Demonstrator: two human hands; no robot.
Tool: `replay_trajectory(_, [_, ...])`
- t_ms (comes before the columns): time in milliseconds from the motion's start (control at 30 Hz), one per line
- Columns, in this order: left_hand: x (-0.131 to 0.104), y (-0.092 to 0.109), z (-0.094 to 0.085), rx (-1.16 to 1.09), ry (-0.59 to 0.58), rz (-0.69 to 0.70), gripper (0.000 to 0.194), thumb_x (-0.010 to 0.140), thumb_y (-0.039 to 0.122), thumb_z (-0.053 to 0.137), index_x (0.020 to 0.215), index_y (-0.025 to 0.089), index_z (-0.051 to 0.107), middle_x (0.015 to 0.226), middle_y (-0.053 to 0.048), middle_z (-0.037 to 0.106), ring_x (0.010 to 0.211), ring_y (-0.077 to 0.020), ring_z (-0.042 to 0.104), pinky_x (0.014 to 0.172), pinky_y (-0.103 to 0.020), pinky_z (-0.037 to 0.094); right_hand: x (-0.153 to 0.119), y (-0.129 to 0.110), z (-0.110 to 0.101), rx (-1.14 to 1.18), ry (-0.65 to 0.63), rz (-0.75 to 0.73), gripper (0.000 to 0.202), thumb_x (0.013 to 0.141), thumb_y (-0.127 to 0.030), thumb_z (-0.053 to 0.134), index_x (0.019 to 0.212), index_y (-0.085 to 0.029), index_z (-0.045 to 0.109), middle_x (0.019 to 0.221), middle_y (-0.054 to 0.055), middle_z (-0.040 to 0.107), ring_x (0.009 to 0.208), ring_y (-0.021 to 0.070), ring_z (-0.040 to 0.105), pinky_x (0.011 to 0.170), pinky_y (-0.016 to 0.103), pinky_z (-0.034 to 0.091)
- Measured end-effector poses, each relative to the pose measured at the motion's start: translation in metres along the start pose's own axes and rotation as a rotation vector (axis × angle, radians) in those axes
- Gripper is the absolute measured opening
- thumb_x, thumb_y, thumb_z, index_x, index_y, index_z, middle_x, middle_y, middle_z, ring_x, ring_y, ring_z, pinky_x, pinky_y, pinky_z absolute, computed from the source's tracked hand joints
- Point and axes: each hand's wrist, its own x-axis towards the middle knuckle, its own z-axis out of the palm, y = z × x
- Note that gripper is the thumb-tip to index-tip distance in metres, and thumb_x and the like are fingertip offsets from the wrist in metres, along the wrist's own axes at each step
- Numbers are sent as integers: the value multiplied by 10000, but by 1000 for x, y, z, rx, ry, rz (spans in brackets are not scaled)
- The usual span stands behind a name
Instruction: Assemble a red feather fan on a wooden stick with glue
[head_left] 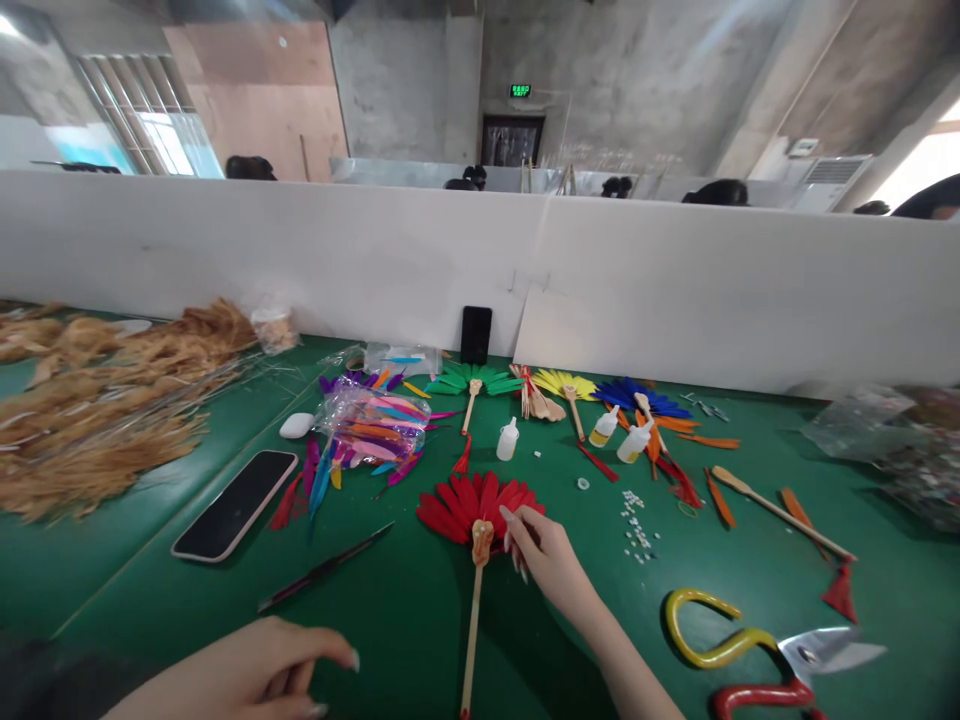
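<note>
A fan of red feathers (465, 500) on a pale wooden handle (474, 630) lies on the green table, feathers pointing away from me. My right hand (546, 555) is over the fan's right side, thumb and fingertips brought together beside the carved wooden head (482, 541). Whatever it pinches, if anything, is too small to make out. Low on the left, my left hand (247, 665) hovers off the fan, its forefinger stretched out and the others loosely bent, holding nothing. Tiny white beads (637, 528) are scattered to the right of my right hand.
Yellow- and red-handled scissors (750, 650) lie front right; dark tweezers (326, 567) and a phone (234, 505) lie left. Behind are glue bottles (508, 440), a bag of feathers (379, 420), a green fan (475, 382), a yellow fan (568, 386) and a blue fan (641, 400).
</note>
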Motion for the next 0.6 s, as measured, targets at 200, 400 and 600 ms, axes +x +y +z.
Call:
replay_trajectory(200, [37,62,-10,-139,-89,123,295,866,388,448,1059,255,627,659,25,609,582,-103,555,592,-185,399,0,2,0,12,2,17,420,864,-540,402,632,-198,478,445,-44,480,335,83,429,381,192,357])
replay_trajectory(400, [77,90,8,-362,24,224,349,868,490,420,1002,201,560,659,41,519,560,-89,484,539,-177,353,-6,-5,2,22,-11,-25,406,877,-502,412,631,-186,480,459,-43,464,383,82,436,418,188,347])
replay_trajectory(600, [108,103,25,-196,254,326,302,861,469,457,751,189,432,659,51,453,578,-95,439,522,-190,311,-15,-12,6,84,-118,-125,365,898,-429,419,650,-172,498,484,-61,397,403,63,357,416,185,284])
